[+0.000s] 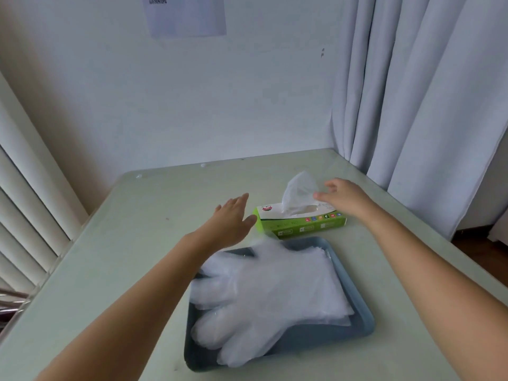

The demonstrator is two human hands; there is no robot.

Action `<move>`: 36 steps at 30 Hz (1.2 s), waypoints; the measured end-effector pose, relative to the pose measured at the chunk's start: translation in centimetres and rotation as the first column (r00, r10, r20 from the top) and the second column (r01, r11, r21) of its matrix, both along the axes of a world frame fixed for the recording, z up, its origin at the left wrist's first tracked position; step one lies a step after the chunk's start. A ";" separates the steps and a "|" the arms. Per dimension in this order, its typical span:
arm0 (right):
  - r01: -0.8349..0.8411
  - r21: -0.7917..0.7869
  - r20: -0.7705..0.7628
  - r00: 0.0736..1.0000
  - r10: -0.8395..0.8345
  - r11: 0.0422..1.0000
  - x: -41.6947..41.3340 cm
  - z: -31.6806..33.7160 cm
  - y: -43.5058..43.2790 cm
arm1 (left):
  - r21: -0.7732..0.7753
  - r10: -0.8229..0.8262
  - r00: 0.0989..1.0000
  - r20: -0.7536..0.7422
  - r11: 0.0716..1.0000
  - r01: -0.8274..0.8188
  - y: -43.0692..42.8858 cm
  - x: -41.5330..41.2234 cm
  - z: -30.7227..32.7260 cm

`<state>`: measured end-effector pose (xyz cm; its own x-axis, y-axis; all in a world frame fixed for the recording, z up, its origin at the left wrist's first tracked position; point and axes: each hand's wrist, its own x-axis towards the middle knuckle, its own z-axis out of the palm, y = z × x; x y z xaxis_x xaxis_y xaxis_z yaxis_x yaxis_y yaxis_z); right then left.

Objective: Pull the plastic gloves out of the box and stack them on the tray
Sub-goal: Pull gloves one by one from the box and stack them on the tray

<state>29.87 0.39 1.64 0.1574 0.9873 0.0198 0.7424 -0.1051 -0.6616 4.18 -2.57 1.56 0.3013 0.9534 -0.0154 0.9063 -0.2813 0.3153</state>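
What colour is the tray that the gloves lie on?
The tray is dark grey-blue, plain, without pattern; the head view shows it.

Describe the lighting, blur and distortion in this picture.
Head view: soft, even daylight, with only faint shadows beside the tray. Head view: the left hand and gloves look smeared, likely motion blur, and the box print is too soft to read. Head view: the wide lens slants the curtain and blinds toward the edges.

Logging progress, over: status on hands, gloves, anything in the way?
Left hand open, by box end. Right hand open, at protruding glove. Glove stack on tray. Nothing blocking.
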 end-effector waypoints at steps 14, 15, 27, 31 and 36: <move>0.067 -0.089 -0.391 0.915 -0.097 0.994 0.5 -4.2 7.1 | -0.216 -0.017 0.986 0.165 0.975 0.053 6.0 5.5 -3.3; 0.071 -0.059 -0.412 0.907 -0.089 0.996 0.4 -4.3 7.1 | -0.209 -0.018 0.984 0.175 0.976 0.056 6.0 5.6 -3.3; 0.256 0.411 -0.662 0.744 0.093 0.875 -0.8 -0.2 4.3 | -0.201 -0.030 0.989 0.148 0.978 0.059 5.8 6.2 -3.4; 0.397 0.458 -0.723 0.687 0.074 0.795 0.0 1.9 3.0 | -0.209 -0.034 0.986 0.162 0.975 0.068 5.7 6.0 -3.6; 0.485 0.448 -0.817 0.563 0.124 0.751 2.8 6.4 0.4 | -0.216 -0.033 0.991 0.128 0.974 0.061 5.7 6.2 -3.2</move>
<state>32.71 0.80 8.03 0.5808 0.7481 0.3208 -0.0757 0.4420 -0.8938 10.33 3.16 -1.61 0.3584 0.9155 -0.1827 0.8442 -0.2343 0.4820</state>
